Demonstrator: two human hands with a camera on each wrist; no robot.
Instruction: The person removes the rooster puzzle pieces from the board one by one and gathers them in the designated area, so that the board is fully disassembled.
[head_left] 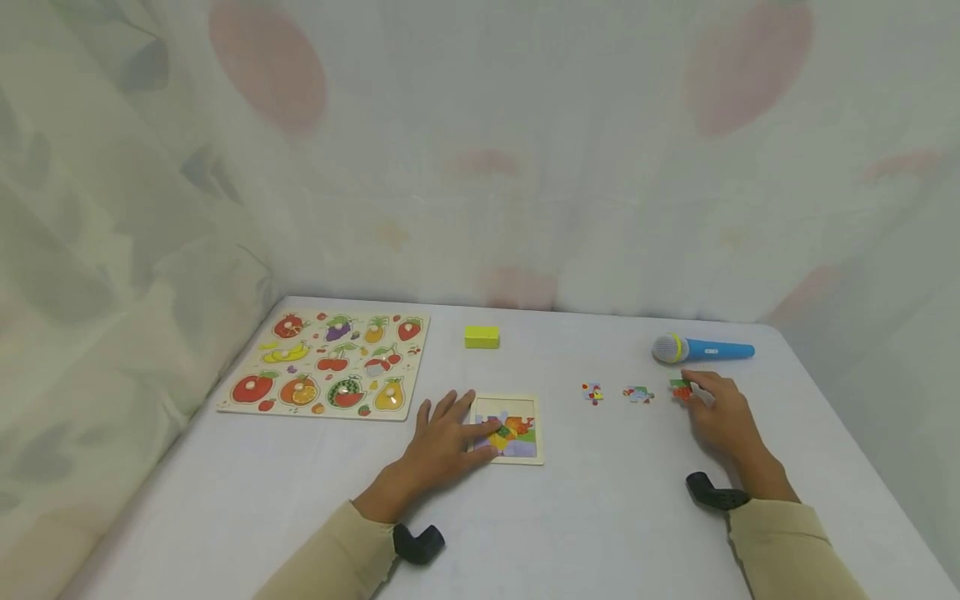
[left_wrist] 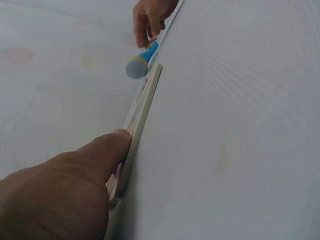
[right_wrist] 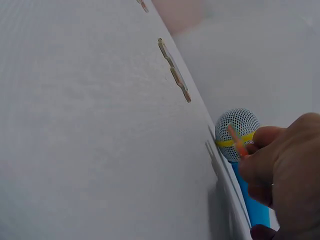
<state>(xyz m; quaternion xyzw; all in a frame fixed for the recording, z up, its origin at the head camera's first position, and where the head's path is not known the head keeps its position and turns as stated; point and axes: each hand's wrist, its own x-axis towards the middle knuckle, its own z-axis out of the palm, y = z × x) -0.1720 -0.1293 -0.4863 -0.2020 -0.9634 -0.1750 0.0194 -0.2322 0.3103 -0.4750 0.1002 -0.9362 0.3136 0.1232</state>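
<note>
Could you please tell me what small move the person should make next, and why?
Probably carry the puzzle piece in the right hand leftward to the small puzzle frame: that piece is pinched clear of the table, the frame's far strip is bare, and the left hand rests on the frame.

Enclosure: table (head_left: 585, 517) is screened by patterned curtains (head_left: 390, 200)
Toys: fruit board (head_left: 324, 368), microphone (head_left: 708, 348) are seen
Room type: cannot be told
</note>
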